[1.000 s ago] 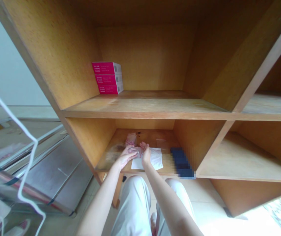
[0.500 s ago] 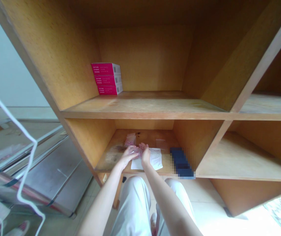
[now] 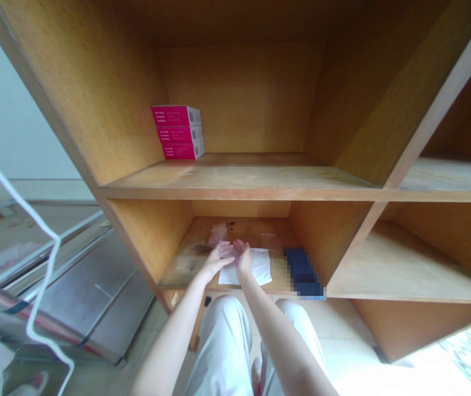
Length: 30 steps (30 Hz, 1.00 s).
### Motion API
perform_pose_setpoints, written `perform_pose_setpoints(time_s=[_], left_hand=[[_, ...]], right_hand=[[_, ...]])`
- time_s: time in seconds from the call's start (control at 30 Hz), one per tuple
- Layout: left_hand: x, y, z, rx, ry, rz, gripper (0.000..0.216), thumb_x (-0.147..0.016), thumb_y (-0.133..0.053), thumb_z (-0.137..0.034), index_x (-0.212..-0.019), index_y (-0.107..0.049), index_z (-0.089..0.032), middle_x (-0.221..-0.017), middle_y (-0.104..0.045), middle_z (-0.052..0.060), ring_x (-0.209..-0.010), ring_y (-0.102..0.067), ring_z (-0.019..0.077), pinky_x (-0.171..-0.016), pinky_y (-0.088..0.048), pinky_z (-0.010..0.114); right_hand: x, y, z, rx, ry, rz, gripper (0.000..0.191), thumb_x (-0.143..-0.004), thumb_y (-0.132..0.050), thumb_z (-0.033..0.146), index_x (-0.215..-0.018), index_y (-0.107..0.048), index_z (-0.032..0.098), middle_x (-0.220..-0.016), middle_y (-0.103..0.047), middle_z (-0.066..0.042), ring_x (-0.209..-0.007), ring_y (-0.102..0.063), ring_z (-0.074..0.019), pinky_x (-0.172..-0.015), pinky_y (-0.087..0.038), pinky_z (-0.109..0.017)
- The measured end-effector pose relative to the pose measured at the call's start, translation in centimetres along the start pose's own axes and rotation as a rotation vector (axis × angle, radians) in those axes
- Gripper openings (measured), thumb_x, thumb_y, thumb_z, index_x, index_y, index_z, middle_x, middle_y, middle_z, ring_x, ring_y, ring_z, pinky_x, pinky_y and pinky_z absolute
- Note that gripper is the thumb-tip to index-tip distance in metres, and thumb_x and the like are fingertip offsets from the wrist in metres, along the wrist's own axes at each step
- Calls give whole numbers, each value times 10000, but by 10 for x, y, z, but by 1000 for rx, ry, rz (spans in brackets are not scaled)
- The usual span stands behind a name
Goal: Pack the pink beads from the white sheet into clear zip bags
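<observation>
Both my hands reach into the lower left compartment of a wooden shelf unit (image 3: 239,192). My left hand (image 3: 215,258) and my right hand (image 3: 244,257) are together, fingers pinched on a small clear plastic bag (image 3: 229,252) with pinkish contents held between them. Under my right hand lies a white sheet (image 3: 258,267). Another small clear bag with pink contents (image 3: 217,234) lies just behind my left hand, and a further clear bag (image 3: 269,240) sits behind the white sheet.
A dark blue object (image 3: 304,272), blurred out, lies at the compartment's right front edge. Three pink boxes (image 3: 178,132) are stacked on the shelf above, at its left wall. A white cable (image 3: 33,231) hangs at the left. Metal panels (image 3: 74,297) lie on the floor.
My hands stay together on the small bag with only slight finger movement. The view has shifted a little.
</observation>
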<state>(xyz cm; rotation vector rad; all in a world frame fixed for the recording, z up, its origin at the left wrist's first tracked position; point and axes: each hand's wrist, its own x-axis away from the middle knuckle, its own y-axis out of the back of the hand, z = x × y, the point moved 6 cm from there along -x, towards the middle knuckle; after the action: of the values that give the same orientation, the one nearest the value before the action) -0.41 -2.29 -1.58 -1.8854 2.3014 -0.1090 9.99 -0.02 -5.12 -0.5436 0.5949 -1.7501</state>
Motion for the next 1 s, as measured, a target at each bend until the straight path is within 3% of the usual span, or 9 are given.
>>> perform_pose_setpoints(time_s=[0.17,0.47,0.7,1.0], left_hand=[[-1,-7,3,-68,-24,68,648,-563,-700,-90,-1144,-448,-231,-1210,-500,111,-1145,-445,239,-929,-370,387],[2,-12,0,-145,-83,104,585,-600,-692,-148,-1131,-459,-226,-1237,-477,104,-1164,-421,238,-931,-369,383],[3,-20,-6,-127,-93,192,626,-603,-696,-158,-1167,-436,-241,-1298,-409,108,-1217,-351,237,-959,-343,383],[3,-23,-15,-87,-36,159,589,-592,-702,-139,-1130,-477,-226,-1206,-489,112,-1142,-435,237,-952,-339,397]], right_hand=[[0,1,2,29,13,-12,376,-810,-334,401,-863,-607,148,-871,-675,-75,-854,-611,-185,-809,-435,-322],[1,2,3,36,7,-51,360,-811,-327,363,-809,-622,157,-834,-677,-63,-792,-622,-170,-786,-448,-308],[0,4,0,36,-19,-53,370,-810,-328,367,-857,-629,156,-922,-667,-67,-865,-609,-174,-810,-440,-308],[0,4,1,51,-3,-43,375,-808,-328,379,-870,-620,152,-936,-666,-68,-877,-604,-181,-827,-426,-319]])
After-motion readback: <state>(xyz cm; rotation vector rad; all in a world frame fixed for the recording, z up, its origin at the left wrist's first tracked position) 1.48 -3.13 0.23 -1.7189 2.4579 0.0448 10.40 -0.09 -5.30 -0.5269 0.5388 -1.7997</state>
